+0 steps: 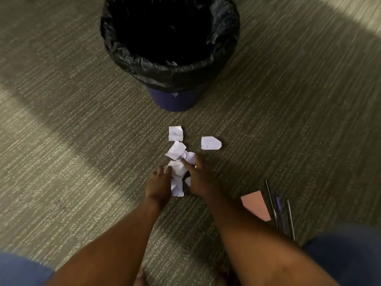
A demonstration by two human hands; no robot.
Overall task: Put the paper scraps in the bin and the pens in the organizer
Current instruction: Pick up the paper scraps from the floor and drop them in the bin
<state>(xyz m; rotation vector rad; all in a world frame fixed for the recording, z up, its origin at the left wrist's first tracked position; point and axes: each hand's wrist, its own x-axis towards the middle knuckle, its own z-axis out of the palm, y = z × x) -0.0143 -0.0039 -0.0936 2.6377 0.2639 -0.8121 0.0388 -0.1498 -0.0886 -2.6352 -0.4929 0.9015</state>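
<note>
Several white paper scraps (177,162) lie in a loose pile on the grey carpet. One scrap (210,143) lies apart to the right and another (175,133) at the far end. My left hand (158,185) and my right hand (201,178) rest on either side of the pile, fingers touching the scraps and cupping them between the palms. A blue bin (175,99) lined with a black bag (171,75) stands just beyond the scraps. Three pens (282,211) lie side by side on the carpet to my right. No organizer is in view.
A pink sheet of paper (255,205) lies next to the pens on their left. My knees in blue trousers (346,250) fill the lower corners. Carpet (72,141) stretches to the left and right of the bin.
</note>
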